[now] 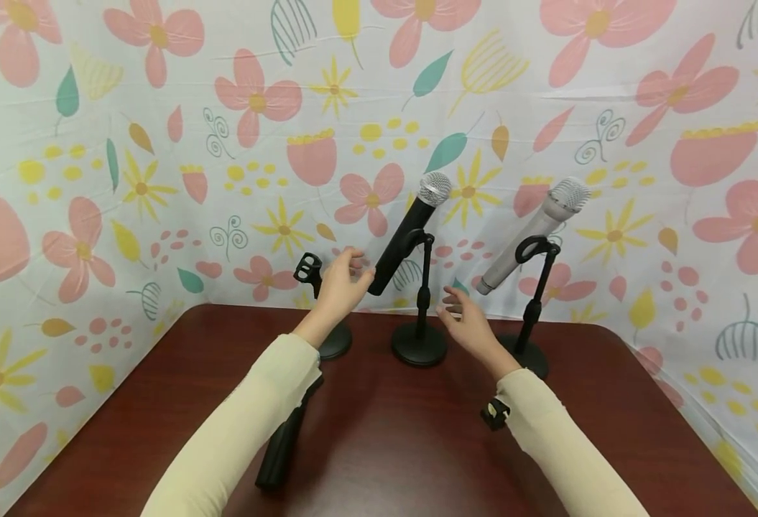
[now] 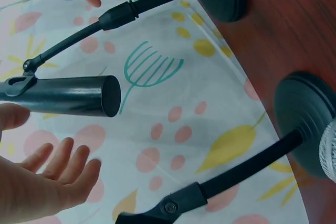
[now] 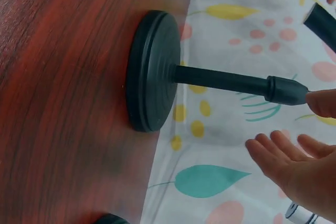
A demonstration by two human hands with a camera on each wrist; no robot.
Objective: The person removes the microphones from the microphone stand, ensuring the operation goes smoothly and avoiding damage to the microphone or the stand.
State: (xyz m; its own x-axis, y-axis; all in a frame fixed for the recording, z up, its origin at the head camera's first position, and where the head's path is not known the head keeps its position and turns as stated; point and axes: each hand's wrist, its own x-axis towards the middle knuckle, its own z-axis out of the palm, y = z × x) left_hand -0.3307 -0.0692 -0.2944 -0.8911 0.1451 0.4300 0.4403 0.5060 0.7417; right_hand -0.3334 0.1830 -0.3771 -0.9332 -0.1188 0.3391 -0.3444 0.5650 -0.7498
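A black microphone with a silver mesh head leans in the clip of the middle desk stand. My left hand is beside its lower end, fingers loosely bent with nothing in them; the left wrist view shows a gap between the fingers and the microphone. To the right of the middle stand's pole, my right hand is held with relaxed fingers, also holding nothing. Close to its thumb in the right wrist view is the pole's collar. A silver-white microphone rests tilted in the right stand.
Behind my left hand stands a third stand, its clip holding no microphone. Another black microphone lies on the brown table, partly hidden by my left sleeve. A flowered cloth hangs behind the table.
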